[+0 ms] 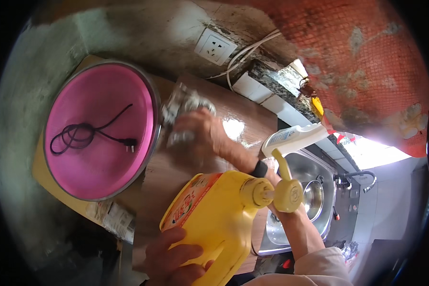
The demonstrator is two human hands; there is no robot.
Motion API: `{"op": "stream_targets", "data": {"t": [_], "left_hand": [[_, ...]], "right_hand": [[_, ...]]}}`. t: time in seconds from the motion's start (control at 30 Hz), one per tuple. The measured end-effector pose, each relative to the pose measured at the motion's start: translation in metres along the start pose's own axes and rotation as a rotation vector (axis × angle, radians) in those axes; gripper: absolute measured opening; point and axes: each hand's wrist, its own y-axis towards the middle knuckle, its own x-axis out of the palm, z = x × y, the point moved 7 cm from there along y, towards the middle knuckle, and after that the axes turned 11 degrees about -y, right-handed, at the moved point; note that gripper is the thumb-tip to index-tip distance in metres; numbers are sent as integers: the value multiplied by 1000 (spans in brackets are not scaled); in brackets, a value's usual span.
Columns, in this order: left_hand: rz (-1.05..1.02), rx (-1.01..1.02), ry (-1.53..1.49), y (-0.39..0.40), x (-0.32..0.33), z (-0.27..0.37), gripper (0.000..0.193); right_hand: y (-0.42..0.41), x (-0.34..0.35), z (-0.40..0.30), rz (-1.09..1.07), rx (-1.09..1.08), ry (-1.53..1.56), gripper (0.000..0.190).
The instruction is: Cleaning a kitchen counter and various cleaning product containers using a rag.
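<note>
My left hand [177,255] grips the side of a large yellow pump-top jug [214,218], which is tilted over the wood-look countertop [157,200]. Its label bears writing, and the yellow pump head [287,196] points right. Beyond the jug, my right hand [200,130] presses on a crumpled grey-white cloth [189,102] on the countertop. That hand and the cloth are motion-blurred, and the fingers partly hide the cloth. A black band [260,168] circles the right wrist. The jug and its pump hide part of the right forearm.
At left, a pink round basin [100,171] holds a black power cord [80,136] with a plug. A white bottle [295,139] stands by the steel sink [279,232], which contains a metal bowl [312,200]. Red mesh [361,71] hangs at upper right, near a wall socket [215,46].
</note>
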Motion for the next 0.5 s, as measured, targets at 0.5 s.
{"op": "stream_targets", "data": {"t": [0.5], "left_hand": [[-144,-109,64,-9,11,0,36]], "right_hand": [[20,0,50,51,113,-35,55]]}}
